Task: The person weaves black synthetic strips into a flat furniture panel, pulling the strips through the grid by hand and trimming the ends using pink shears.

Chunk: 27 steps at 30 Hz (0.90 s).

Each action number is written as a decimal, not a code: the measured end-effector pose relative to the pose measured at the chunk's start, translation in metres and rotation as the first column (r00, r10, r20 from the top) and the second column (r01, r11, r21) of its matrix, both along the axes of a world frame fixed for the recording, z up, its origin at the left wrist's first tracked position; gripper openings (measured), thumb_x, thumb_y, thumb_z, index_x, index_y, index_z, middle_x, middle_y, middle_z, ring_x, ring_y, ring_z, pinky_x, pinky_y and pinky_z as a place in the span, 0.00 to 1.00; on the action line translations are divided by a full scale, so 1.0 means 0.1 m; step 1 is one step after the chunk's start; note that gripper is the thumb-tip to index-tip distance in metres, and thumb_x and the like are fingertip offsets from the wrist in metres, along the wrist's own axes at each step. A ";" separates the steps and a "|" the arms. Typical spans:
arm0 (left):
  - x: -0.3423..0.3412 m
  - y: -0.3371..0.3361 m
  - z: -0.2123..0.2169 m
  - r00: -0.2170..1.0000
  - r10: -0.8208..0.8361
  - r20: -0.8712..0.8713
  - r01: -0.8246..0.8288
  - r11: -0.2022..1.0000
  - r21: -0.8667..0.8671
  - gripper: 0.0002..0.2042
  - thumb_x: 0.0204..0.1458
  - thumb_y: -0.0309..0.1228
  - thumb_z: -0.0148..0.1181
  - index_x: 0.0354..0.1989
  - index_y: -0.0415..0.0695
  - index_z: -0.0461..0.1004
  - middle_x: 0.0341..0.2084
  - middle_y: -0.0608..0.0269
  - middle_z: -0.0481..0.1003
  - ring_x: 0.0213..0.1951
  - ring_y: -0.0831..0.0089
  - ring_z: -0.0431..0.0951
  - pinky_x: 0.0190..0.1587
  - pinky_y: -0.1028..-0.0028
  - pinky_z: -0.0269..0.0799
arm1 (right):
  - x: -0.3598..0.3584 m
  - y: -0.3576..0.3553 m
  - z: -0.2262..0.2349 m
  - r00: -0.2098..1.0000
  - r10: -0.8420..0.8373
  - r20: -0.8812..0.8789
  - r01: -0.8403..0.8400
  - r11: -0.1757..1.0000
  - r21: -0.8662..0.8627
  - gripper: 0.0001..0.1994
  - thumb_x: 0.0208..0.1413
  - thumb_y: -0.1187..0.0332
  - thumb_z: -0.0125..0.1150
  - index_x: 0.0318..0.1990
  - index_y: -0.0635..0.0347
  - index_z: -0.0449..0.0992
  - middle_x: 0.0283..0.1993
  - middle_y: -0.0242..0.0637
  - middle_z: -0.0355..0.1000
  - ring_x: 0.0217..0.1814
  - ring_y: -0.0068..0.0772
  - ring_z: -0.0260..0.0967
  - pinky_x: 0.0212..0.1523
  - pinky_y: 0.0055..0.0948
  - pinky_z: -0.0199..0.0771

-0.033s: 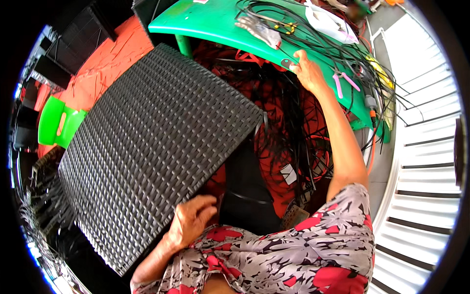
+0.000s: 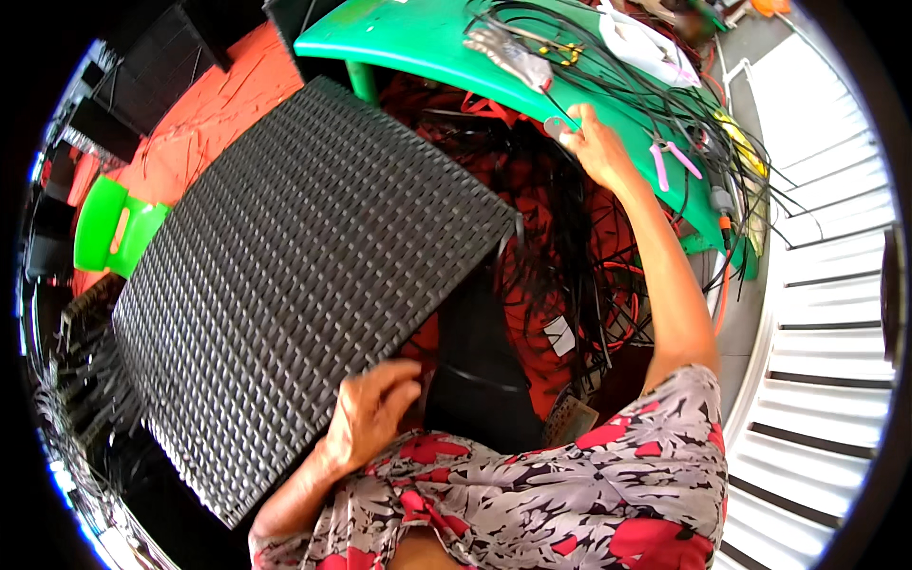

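Note:
A large dark woven panel (image 2: 313, 275), like wicker furniture, lies tilted in front of me on the left. At its near right edge is my left hand (image 2: 370, 408), fingers loosely bent and apart, with nothing seen in them. My right hand (image 2: 598, 147) reaches out to the front edge of the green table (image 2: 418, 43). Its fingers are closed on a thin dark rod-like tool (image 2: 562, 107); the grip hides its other end. Beyond that tool lies a whitish work glove (image 2: 508, 55). A greyish round patch (image 2: 554, 126) shows beside the fingertips.
Pink-handled pliers (image 2: 662, 163), black strips (image 2: 646, 95) and a white bag (image 2: 641, 47) lie on the green table. More black strips tangle over the red floor cover (image 2: 537, 275) below. A bright green chair (image 2: 109, 228) stands far left; white slatted shutters (image 2: 817, 323) line the right.
The thin tool shows more clearly between my right hand and the glove. My left hand has risen slightly beside the woven panel, and the whole view has shifted a little.

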<state>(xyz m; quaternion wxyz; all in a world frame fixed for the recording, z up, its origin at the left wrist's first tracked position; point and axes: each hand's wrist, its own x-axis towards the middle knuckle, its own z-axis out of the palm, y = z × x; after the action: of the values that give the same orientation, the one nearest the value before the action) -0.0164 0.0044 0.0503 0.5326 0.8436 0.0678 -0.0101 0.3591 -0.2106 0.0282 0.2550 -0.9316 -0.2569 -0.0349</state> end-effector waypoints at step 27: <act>0.75 -0.73 -0.02 0.924 0.241 0.298 -0.119 0.919 -0.377 0.19 0.61 0.41 0.43 0.49 0.39 0.70 0.42 0.69 0.62 0.43 0.78 0.62 0.51 0.76 0.58 | -2.70 0.48 0.20 0.935 0.300 -0.189 -0.246 0.933 0.263 0.11 0.52 0.69 0.49 0.38 0.70 0.63 0.34 0.53 0.71 0.32 0.57 0.70 0.31 0.48 0.71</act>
<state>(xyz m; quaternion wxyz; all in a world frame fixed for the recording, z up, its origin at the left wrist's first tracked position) 0.0583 -0.0684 0.0479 0.6769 0.7137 0.0508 0.1728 0.0894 -0.1623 0.0479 0.3932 -0.8475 -0.3481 0.0770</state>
